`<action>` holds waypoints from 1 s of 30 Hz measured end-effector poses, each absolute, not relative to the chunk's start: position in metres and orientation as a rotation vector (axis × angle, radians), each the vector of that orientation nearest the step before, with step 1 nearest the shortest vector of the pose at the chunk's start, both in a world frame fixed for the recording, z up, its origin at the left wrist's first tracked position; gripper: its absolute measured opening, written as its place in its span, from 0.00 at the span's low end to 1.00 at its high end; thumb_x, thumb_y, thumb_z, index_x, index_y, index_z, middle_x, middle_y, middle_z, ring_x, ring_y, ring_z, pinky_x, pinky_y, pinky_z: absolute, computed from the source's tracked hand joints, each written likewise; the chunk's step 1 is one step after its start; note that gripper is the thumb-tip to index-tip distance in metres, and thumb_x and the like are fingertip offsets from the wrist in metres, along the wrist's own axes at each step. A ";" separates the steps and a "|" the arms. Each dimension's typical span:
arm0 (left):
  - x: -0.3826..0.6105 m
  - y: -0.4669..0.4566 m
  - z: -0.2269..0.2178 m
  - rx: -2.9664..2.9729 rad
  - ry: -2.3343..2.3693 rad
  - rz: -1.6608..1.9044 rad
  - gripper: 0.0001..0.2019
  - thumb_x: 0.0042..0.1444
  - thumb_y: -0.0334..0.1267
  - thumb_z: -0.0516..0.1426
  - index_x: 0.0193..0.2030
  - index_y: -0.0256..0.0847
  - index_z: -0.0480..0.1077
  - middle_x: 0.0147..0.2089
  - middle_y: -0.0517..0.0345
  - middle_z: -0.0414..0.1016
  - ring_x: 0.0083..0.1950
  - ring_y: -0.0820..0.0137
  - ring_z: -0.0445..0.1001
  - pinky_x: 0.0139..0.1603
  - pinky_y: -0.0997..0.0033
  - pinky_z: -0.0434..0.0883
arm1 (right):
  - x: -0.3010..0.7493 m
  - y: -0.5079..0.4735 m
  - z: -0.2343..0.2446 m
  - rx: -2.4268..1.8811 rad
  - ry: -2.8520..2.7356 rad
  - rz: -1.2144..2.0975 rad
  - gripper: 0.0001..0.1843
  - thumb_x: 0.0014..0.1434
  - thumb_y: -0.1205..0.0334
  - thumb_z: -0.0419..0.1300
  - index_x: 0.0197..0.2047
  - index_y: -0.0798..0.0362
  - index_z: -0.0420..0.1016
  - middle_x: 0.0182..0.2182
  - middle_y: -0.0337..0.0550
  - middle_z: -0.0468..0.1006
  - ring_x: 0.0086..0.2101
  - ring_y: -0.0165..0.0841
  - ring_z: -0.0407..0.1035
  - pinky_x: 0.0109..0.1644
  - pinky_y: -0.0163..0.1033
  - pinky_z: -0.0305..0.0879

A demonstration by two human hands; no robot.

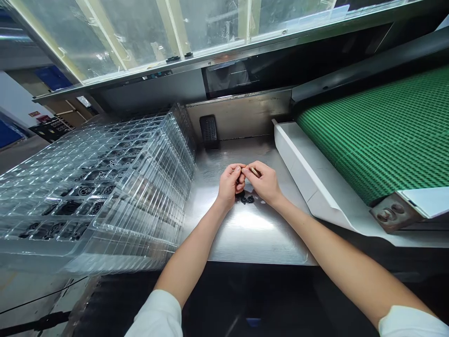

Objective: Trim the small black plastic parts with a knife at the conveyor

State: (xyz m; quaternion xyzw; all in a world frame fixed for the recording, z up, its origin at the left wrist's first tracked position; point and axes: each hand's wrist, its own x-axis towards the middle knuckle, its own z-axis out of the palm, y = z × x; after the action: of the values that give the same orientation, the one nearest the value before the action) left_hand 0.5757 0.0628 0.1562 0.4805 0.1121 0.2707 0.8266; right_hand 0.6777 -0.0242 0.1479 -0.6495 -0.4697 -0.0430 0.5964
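Over the steel tabletop (259, 238), my two hands meet at the fingertips. My left hand (228, 183) is closed with its fingers curled round a small black part, mostly hidden by the fingers. In my right hand (265, 181), a thin brass-coloured tool (255, 172) is pinched between thumb and fingers; its tip is hidden against the left fingertips. Just below the hands, a few small black ring-shaped parts (247, 199) lie on the steel.
A tall stack of clear plastic trays (140, 187) stands at the left, black parts in the top tray's pockets. To the right, a white guard (305, 171) borders a green mesh conveyor belt (393, 126). A black perforated piece (209, 130) leans on the back wall.
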 end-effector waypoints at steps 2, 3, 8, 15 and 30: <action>0.575 0.063 0.157 0.968 0.262 0.584 0.14 0.61 0.47 0.64 0.44 0.41 0.68 0.25 0.67 0.62 0.18 0.81 0.55 0.17 0.80 0.48 | 0.677 -0.025 0.149 -1.513 -1.096 -0.130 0.12 0.66 0.55 0.60 0.32 0.50 0.75 0.29 0.39 0.75 0.30 0.34 0.66 0.38 0.40 0.62; 0.575 0.064 0.157 0.927 0.277 0.589 0.12 0.62 0.46 0.63 0.44 0.41 0.68 0.26 0.67 0.63 0.18 0.80 0.56 0.17 0.80 0.49 | 0.677 -0.026 0.150 -1.516 -1.106 -0.150 0.12 0.66 0.55 0.60 0.32 0.50 0.75 0.30 0.40 0.75 0.31 0.34 0.67 0.38 0.40 0.62; 0.574 0.064 0.161 0.692 0.369 0.657 0.03 0.70 0.36 0.52 0.43 0.41 0.64 0.30 0.61 0.69 0.25 0.75 0.69 0.27 0.76 0.69 | 0.671 -0.028 0.152 -1.496 -1.215 -0.251 0.08 0.67 0.59 0.60 0.36 0.50 0.76 0.33 0.41 0.77 0.34 0.35 0.71 0.39 0.40 0.64; 0.576 0.062 0.164 0.575 0.415 0.749 0.07 0.72 0.32 0.47 0.41 0.40 0.64 0.37 0.53 0.77 0.36 0.73 0.76 0.43 0.72 0.73 | 0.664 -0.027 0.152 -1.495 -1.301 -0.320 0.06 0.67 0.58 0.62 0.40 0.48 0.78 0.34 0.41 0.78 0.32 0.35 0.71 0.35 0.40 0.64; 0.573 0.061 0.163 0.794 0.395 0.764 0.04 0.67 0.35 0.55 0.40 0.39 0.67 0.40 0.54 0.76 0.38 0.72 0.77 0.41 0.72 0.72 | 0.670 -0.021 0.146 -1.514 -1.025 0.019 0.12 0.64 0.50 0.61 0.36 0.50 0.77 0.31 0.40 0.78 0.32 0.35 0.70 0.37 0.39 0.65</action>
State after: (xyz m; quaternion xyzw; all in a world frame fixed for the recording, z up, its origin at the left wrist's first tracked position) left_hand 0.5726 0.0609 0.1631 0.3747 0.1865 0.3607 0.8335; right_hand 0.6700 -0.0214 0.1457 -0.6560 -0.4441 0.0084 0.6102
